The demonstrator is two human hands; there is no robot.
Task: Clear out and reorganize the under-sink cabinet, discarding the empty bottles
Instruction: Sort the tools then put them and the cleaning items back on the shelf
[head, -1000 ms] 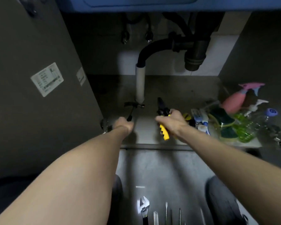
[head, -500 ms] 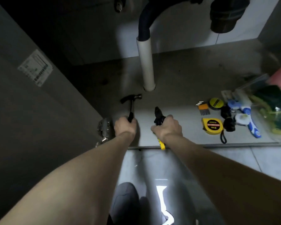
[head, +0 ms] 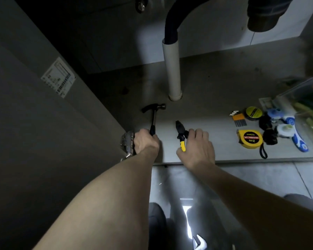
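A small black hammer (head: 153,112) lies on the cabinet floor (head: 215,83), head pointing away from me. My left hand (head: 145,141) is closed around its handle near the front edge. To its right lie yellow-handled pliers (head: 180,134), jaws pointing inward. My right hand (head: 197,147) rests over their handles with fingers loosened around the grip. At the right edge a clear container (head: 307,109) holds green items; no bottle is clearly visible.
A white drain pipe (head: 172,69) rises from the floor behind the tools. A yellow tape measure (head: 249,138), a yellow-black roll (head: 253,113), small orange bits (head: 238,118) and blue-white items (head: 287,127) sit at right. The open door (head: 34,123) stands left, with a hinge (head: 127,143).
The view has shifted slightly closer. My right hand has slid back along the pliers and loosened, now showing more of the yellow handle. The left hand stays on the hammer.
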